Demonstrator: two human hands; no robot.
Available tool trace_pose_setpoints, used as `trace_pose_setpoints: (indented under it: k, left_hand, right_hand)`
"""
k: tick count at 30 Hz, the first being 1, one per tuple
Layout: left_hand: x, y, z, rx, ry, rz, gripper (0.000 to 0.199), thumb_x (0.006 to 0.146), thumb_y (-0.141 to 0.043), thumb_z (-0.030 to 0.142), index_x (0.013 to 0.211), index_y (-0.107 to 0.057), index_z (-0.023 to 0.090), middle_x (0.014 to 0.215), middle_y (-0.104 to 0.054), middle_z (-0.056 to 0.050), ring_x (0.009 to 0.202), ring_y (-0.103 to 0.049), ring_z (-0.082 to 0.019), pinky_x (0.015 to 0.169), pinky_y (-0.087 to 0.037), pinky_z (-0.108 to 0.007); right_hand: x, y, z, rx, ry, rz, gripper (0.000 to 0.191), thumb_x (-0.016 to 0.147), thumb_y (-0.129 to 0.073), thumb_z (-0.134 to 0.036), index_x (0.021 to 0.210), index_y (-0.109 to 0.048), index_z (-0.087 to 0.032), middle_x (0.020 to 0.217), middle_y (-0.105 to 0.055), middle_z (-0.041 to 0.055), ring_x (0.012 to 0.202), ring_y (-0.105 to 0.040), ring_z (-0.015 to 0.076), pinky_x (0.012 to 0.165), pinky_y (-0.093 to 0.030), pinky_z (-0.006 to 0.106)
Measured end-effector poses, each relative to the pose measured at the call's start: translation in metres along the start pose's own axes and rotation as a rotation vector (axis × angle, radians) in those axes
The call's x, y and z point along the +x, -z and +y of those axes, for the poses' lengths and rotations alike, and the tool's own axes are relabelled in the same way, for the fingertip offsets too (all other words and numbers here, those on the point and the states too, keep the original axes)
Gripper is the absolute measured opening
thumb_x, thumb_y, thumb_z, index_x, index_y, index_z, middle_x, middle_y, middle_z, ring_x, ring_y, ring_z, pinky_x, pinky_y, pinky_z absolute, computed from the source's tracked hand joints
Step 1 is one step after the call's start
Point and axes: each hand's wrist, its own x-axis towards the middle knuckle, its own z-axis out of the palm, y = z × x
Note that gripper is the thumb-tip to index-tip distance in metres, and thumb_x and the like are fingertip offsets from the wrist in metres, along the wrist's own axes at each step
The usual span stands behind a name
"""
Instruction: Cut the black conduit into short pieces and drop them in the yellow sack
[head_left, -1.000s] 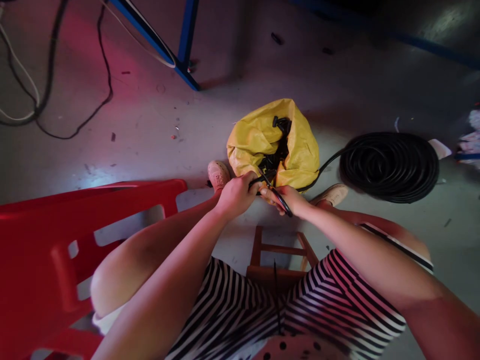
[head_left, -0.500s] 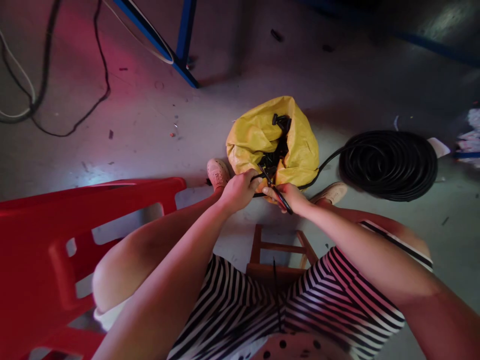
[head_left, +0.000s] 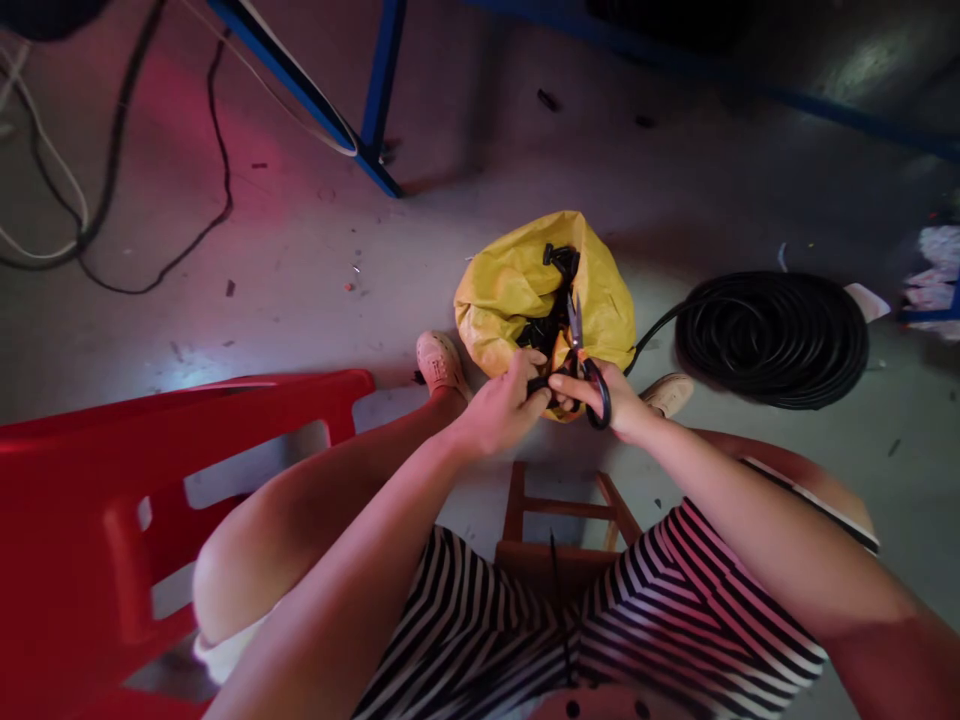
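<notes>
My left hand point(head_left: 510, 405) is closed around a short end of black tubing point(head_left: 537, 384), just in front of a yellow sack point(head_left: 495, 290). Scissors point(head_left: 575, 325) with black handles are gripped in my right hand point(head_left: 619, 395), blades pointing away from me over the sack's mouth. The thumb of that hand reaches the tubing, so both hands meet there. Small black pieces point(head_left: 559, 258) lie inside the sack. A black line runs from behind the right hand to a large coil of black tubing point(head_left: 772, 340) on the floor at the right.
A red plastic stool or chair point(head_left: 67, 520) stands close on my left. A small wooden stool point(head_left: 555, 508) is between my legs. Ahead is a blue metal frame point(head_left: 382, 80); cables point(head_left: 217, 150) lie on the floor at far left, and small scraps are scattered about.
The scissors have swung from lying across the tubing to pointing forward over the sack. Both hands have come together on the tubing, the right one having shifted slightly to the right.
</notes>
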Motion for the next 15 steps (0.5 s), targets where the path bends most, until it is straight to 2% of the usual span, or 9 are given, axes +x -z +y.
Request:
trace_pose_setpoints:
  k: [3,6,9,11,15]
  left_hand:
    - [-0.003,0.003,0.013,-0.086,-0.049,-0.064,0.037,0.094,-0.055,0.03,0.126,-0.041,0.019,0.11,-0.069,-0.009,0.1,-0.067,-0.022,0.09,-0.052,-0.037]
    - [-0.001,0.011,0.02,-0.061,0.033,-0.163,0.03,0.094,-0.062,0.044,0.108,-0.054,0.019,0.1,-0.067,-0.007,0.092,-0.064,-0.023,0.082,-0.051,-0.036]
    - [0.0,0.015,0.026,-0.185,0.018,-0.227,0.034,0.101,-0.052,0.05,0.098,-0.06,0.017,0.092,-0.065,-0.005,0.086,-0.06,-0.02,0.075,-0.049,-0.032]
    - [0.001,0.015,0.031,-0.251,0.001,-0.231,0.035,0.102,-0.05,0.051,0.097,-0.061,0.017,0.092,-0.064,-0.005,0.086,-0.058,-0.019,0.075,-0.049,-0.03]
    - [0.001,0.013,0.046,-0.299,-0.013,-0.3,0.043,0.102,-0.049,0.056,0.083,-0.058,0.018,0.082,-0.06,-0.004,0.076,-0.053,-0.016,0.072,-0.047,-0.029]
  right_hand:
    - [-0.007,0.006,-0.014,0.074,0.045,0.027,0.042,0.07,-0.087,-0.051,0.08,-0.063,-0.018,0.058,-0.06,-0.004,0.056,-0.056,0.012,0.058,-0.05,0.025]
    - [-0.013,0.02,-0.029,0.18,0.137,0.143,0.032,0.074,-0.084,-0.043,0.081,-0.064,-0.02,0.053,-0.056,-0.0062,0.051,-0.053,0.0115,0.061,-0.055,0.028]
    - [-0.021,0.037,-0.044,0.249,0.19,0.273,0.027,0.072,-0.084,-0.037,0.076,-0.064,-0.02,0.051,-0.052,-0.0069,0.048,-0.05,0.0098,0.058,-0.056,0.027]
    - [-0.027,0.046,-0.051,0.294,0.186,0.302,0.028,0.07,-0.085,-0.037,0.074,-0.063,-0.02,0.052,-0.051,-0.0072,0.046,-0.048,0.0089,0.054,-0.055,0.025]
    - [-0.034,0.058,-0.06,0.294,0.215,0.341,0.033,0.069,-0.088,-0.04,0.074,-0.061,-0.02,0.053,-0.049,-0.0072,0.047,-0.048,0.0088,0.053,-0.055,0.025]
